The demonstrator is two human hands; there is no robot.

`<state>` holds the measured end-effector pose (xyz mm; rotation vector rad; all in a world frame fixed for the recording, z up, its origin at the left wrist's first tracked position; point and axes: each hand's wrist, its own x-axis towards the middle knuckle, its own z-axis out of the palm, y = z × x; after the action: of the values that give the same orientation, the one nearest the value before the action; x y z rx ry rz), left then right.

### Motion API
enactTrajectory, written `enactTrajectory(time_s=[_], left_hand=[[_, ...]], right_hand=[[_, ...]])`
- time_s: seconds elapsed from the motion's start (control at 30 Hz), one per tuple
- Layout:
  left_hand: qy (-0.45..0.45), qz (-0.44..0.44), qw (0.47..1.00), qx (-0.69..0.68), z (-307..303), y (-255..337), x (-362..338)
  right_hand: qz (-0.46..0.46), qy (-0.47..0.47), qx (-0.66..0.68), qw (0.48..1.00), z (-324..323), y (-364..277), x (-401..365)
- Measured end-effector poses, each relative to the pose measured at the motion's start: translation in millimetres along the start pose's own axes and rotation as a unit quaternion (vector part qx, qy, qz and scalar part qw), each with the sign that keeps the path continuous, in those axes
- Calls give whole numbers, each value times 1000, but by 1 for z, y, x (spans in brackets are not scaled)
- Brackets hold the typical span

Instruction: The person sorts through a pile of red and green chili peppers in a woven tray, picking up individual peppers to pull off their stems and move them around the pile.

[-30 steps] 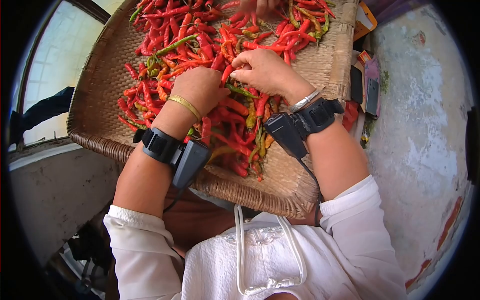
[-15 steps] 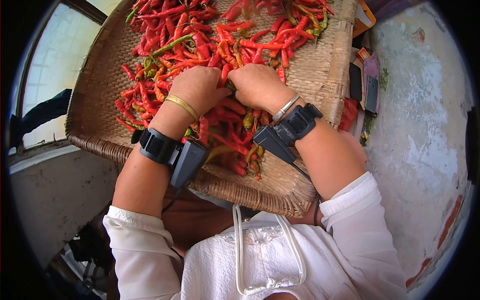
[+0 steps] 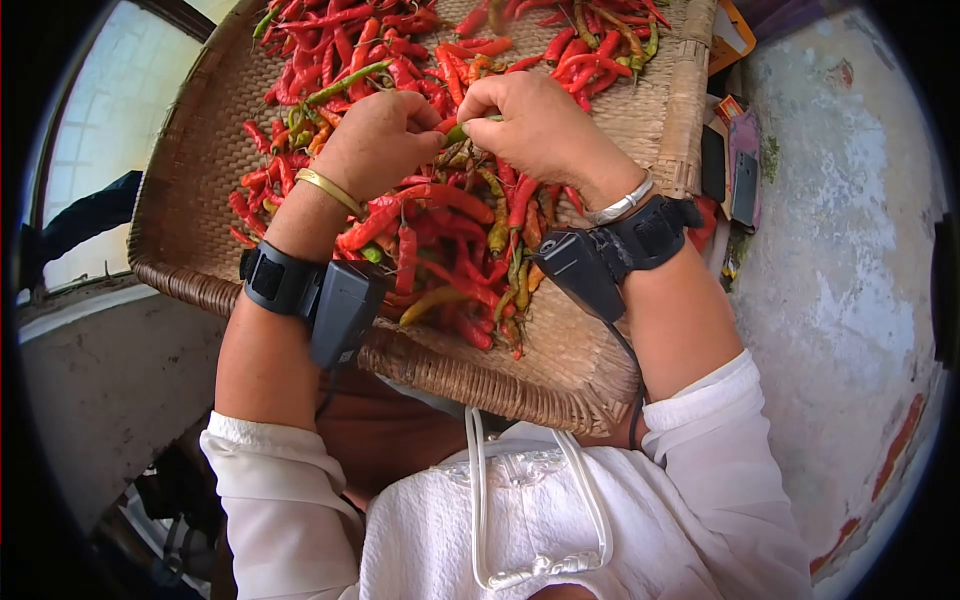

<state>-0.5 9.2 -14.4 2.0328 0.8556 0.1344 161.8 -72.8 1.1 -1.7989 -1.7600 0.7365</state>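
Note:
Both hands are over a woven basket (image 3: 650,130) holding many red chili peppers and some green ones. A red-and-green chili pepper (image 3: 457,132) stretches between them. My left hand (image 3: 380,145) has closed fingers around its red end, while my right hand (image 3: 540,130) pinches the green end between thumb and fingers. Under the hands lies a heap of red chili peppers (image 3: 450,235), with a few yellowish and brownish ones mixed in. Beyond the hands spreads another pile of chili peppers (image 3: 345,55). Part of the held pepper is hidden by the fingers.
The basket's thick near rim (image 3: 480,385) sits over my lap. At the right are a phone (image 3: 744,185), other small items and a worn plaster wall (image 3: 840,250). A window (image 3: 110,130) and dark cloth (image 3: 90,220) are at the left.
Both hands have lifted a little and moved apart, the right one shifting to the right. The red-and-green chili pepper now shows between them.

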Motion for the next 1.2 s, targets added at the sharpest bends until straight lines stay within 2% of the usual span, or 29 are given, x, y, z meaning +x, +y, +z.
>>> enactTrajectory(time_s=[0.03, 0.07, 0.17, 0.2, 0.27, 0.3, 0.37, 0.4, 0.43, 0.47, 0.5, 0.53, 0.6, 0.63, 0.67, 0.77, 0.83, 0.97, 1.03, 1.07, 1.13, 1.17, 1.2], left_hand=[[-15, -36, 998, -47, -7, 5, -2], [-16, -36, 998, -47, -11, 6, -3], [82, 3, 994, -78, -22, -6, -4], [82, 3, 994, -78, -25, -4, -5], [118, -27, 990, -68, -32, 2, -9], [135, -14, 989, -54, -31, 0, -9], [136, -16, 990, -43, -32, 2, -8], [136, -19, 990, -32, -32, 2, -8], [137, -20, 990, -32, -32, 1, -8], [134, -16, 990, -36, -32, 0, -7], [131, -13, 990, -40, -31, 0, -7], [131, -12, 991, -39, -30, 0, -7], [112, 5, 990, -91, -26, 5, -8], [111, 6, 990, -91, -25, 7, -9], [100, 17, 988, -120, -25, 11, -11], [80, 32, 983, -159, -24, 19, -13], [73, 37, 982, -168, -25, 19, -14], [75, 32, 971, -223, -25, 19, -14], [75, 22, 969, -233, -24, 20, -14], [73, 16, 971, -229, -23, 19, -14], [71, 10, 972, -225, -23, 12, -12], [80, 35, 994, -72, -25, 4, -12], [87, 59, 991, 83, -27, 2, -12]], right_hand=[[-31, 17, 8, 999, -5, 1, 0], [-30, 17, 9, 999, -11, 0, 0], [36, -44, 99, 993, -23, 2, -2], [36, -43, 100, 993, -25, 3, -3], [56, -115, 127, 984, -31, 2, -4], [57, -115, 127, 984, -35, 1, -5], [93, -12, 258, 961, -41, 0, -5], [93, -13, 258, 962, -40, 6, -1], [38, 78, 410, 908, -37, 15, 6], [-19, 165, 547, 821, -36, 23, 9], [39, 101, 580, 807, -49, 22, 3], [39, 102, 580, 807, -44, 21, 3], [38, 177, 371, 911, -26, 17, 6], [62, 142, 232, 960, -21, 15, 5], [26, 109, 160, 981, -12, 21, 7], [40, 76, 149, 985, -6, 7, 3], [26, -71, 240, 968, -4, 2, 4], [11, -68, 218, 973, -3, -1, -2], [59, -153, 210, 964, -4, -1, -3], [59, -153, 210, 964, -6, -2, -3], [103, -235, 132, 958, -13, -9, -5], [103, -235, 132, 958, -14, -8, -5], [107, -226, 125, 960, -16, -6, -6]])
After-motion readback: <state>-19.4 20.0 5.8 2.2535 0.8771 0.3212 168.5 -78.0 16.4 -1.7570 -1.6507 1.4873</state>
